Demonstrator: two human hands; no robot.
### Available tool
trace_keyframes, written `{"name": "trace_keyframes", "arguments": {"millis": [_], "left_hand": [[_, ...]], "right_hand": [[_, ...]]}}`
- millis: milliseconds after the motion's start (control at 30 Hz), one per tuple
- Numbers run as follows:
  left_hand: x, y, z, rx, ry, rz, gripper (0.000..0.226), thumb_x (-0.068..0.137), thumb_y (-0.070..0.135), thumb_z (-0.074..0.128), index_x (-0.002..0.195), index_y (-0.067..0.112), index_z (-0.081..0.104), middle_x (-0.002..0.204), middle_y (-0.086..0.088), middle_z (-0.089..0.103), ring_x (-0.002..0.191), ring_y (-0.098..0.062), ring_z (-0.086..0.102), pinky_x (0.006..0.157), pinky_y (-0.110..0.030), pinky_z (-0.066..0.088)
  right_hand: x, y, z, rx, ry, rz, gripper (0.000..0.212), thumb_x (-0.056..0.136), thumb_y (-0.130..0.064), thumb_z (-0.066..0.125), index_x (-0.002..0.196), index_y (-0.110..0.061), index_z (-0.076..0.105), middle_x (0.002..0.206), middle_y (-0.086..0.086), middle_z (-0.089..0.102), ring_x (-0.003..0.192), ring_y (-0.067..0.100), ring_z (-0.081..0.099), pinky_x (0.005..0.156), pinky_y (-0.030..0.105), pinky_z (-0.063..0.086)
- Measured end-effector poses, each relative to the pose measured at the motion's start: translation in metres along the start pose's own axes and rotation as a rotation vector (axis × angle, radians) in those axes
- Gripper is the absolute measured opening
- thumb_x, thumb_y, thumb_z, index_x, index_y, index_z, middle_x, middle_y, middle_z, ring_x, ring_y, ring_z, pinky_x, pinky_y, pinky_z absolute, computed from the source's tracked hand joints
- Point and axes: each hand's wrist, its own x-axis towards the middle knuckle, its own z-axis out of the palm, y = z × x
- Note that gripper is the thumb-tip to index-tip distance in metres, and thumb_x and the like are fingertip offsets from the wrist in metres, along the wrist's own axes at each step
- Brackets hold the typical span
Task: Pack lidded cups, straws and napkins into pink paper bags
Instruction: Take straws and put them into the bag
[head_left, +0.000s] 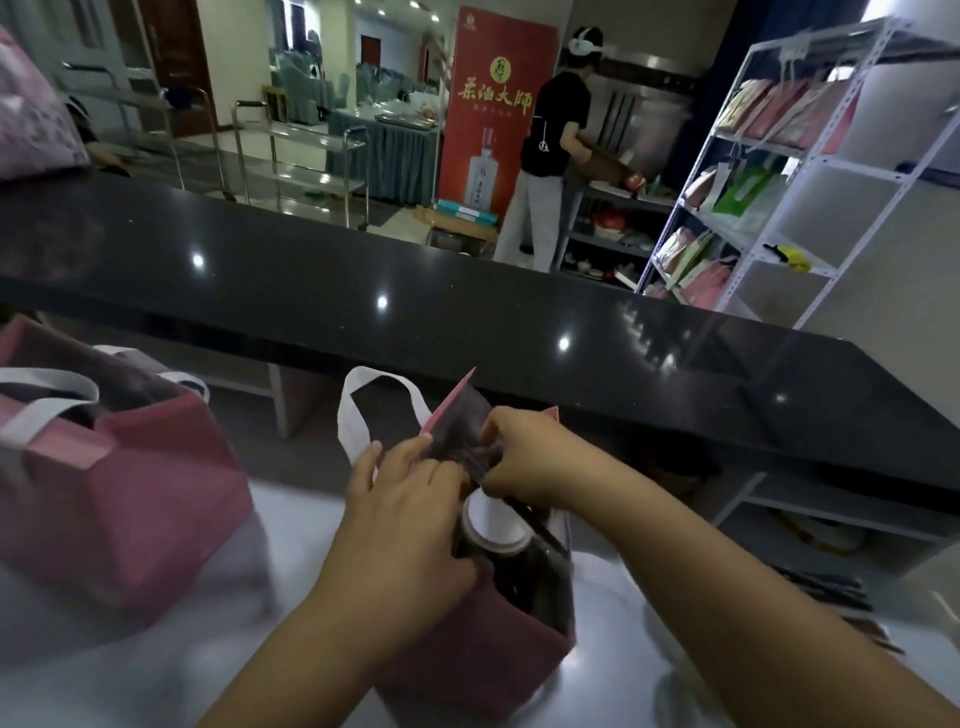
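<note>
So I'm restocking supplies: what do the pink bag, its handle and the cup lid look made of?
The pink bag looks like matte paper: flat panels, a sharply creased corner. Its white handle seems a flat paper or fabric strip; which, I cannot tell. The cup lid looks like smooth white plastic with a raised rim, though blur leaves that open.

My arms are bare up to the frame's edge, no sleeves showing. My left hand (410, 499) and right hand (524, 457) wear no gloves, rings or watch. Nails look short and unpainted.
</note>
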Motion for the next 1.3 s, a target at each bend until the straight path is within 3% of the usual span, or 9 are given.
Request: {"name": "trace_keyframes", "arguments": {"millis": [167, 367, 433, 533, 633, 733, 967, 1100, 1300], "left_hand": [[-0.003, -0.013, -0.007, -0.041, -0.085, 0.046, 0.106, 0.061, 0.065, 0.056, 0.146, 0.028, 0.004, 0.145, 0.015, 0.024, 0.135, -0.002, -0.010, 0.115, -0.035, -0.007], [-0.006, -0.021, -0.010, -0.059, -0.138, 0.098, 0.117, 0.059, 0.067, 0.060, 0.146, 0.028, -0.007, 0.147, 0.015, 0.019, 0.133, 0.000, -0.017, 0.114, -0.034, -0.013], [-0.006, -0.021, -0.009, -0.058, -0.128, 0.110, 0.115, 0.059, 0.066, 0.060, 0.146, 0.028, -0.005, 0.146, 0.016, 0.020, 0.133, 0.000, -0.016, 0.114, -0.034, -0.013], [-0.002, -0.019, -0.005, -0.072, -0.086, 0.128, 0.107, 0.062, 0.063, 0.060, 0.146, 0.030, 0.003, 0.145, 0.017, 0.024, 0.135, -0.002, -0.010, 0.113, -0.034, -0.010], [0.002, -0.007, -0.001, -0.075, -0.030, 0.144, 0.095, 0.067, 0.056, 0.060, 0.145, 0.031, 0.013, 0.142, 0.015, 0.033, 0.136, -0.006, -0.001, 0.113, -0.035, -0.006], [0.008, 0.017, 0.003, -0.072, 0.064, 0.171, 0.082, 0.071, 0.051, 0.063, 0.142, 0.029, 0.029, 0.135, 0.011, 0.046, 0.137, -0.013, 0.013, 0.113, -0.038, 0.000], [0.027, 0.105, 0.032, -0.206, 0.095, 0.303, 0.062, 0.075, 0.045, 0.066, 0.132, 0.031, 0.047, 0.128, 0.011, 0.054, 0.129, -0.009, 0.033, 0.107, -0.030, 0.017], [0.036, 0.168, 0.069, -0.438, -0.065, 0.271, 0.048, 0.078, 0.038, 0.067, 0.124, 0.034, 0.054, 0.120, 0.017, 0.058, 0.113, -0.002, 0.047, 0.092, -0.019, 0.035], [0.045, 0.255, 0.142, -0.476, -0.260, 0.202, 0.039, 0.077, 0.030, 0.067, 0.115, 0.031, 0.060, 0.110, 0.015, 0.064, 0.102, -0.005, 0.058, 0.090, -0.027, 0.045]], "right_hand": [[0.035, 0.000, 0.028, -0.312, -0.113, 0.256, 0.035, 0.081, -0.012, 0.066, 0.114, -0.009, 0.057, 0.102, 0.010, 0.063, 0.088, 0.023, 0.064, 0.083, 0.036, 0.055], [0.046, 0.011, 0.050, -0.388, -0.088, 0.271, 0.045, 0.081, -0.018, 0.068, 0.124, -0.011, 0.054, 0.122, 0.011, 0.059, 0.106, 0.028, 0.059, 0.088, 0.036, 0.050], [0.040, 0.015, 0.047, -0.347, -0.016, 0.235, 0.035, 0.085, -0.020, 0.062, 0.119, -0.013, 0.056, 0.116, 0.010, 0.061, 0.099, 0.027, 0.061, 0.083, 0.036, 0.052], [0.023, 0.020, 0.037, -0.187, 0.293, 0.082, 0.010, 0.088, -0.021, 0.053, 0.095, -0.018, 0.060, 0.089, 0.002, 0.062, 0.077, 0.018, 0.060, 0.070, 0.037, 0.055], [0.001, 0.029, 0.026, -0.058, 0.535, -0.030, 0.012, 0.089, -0.023, 0.053, 0.082, -0.021, 0.061, 0.071, -0.005, 0.061, 0.065, 0.011, 0.058, 0.063, 0.038, 0.055], [-0.022, 0.049, 0.014, 0.046, 0.663, -0.055, 0.013, 0.088, -0.024, 0.055, 0.077, -0.025, 0.062, 0.070, -0.011, 0.061, 0.063, 0.006, 0.058, 0.061, 0.035, 0.055], [-0.084, 0.139, 0.000, 0.162, 0.779, 0.008, 0.010, 0.086, -0.023, 0.057, 0.081, -0.025, 0.066, 0.067, -0.012, 0.062, 0.063, 0.005, 0.059, 0.061, 0.036, 0.054], [-0.123, 0.213, -0.007, 0.230, 0.796, 0.118, 0.014, 0.083, -0.023, 0.059, 0.072, -0.032, 0.062, 0.063, -0.013, 0.062, 0.062, 0.005, 0.060, 0.060, 0.035, 0.054], [-0.185, 0.345, -0.011, 0.276, 0.770, 0.367, 0.017, 0.085, -0.023, 0.058, 0.069, -0.028, 0.062, 0.060, -0.009, 0.063, 0.057, 0.008, 0.060, 0.060, 0.037, 0.057]]}}
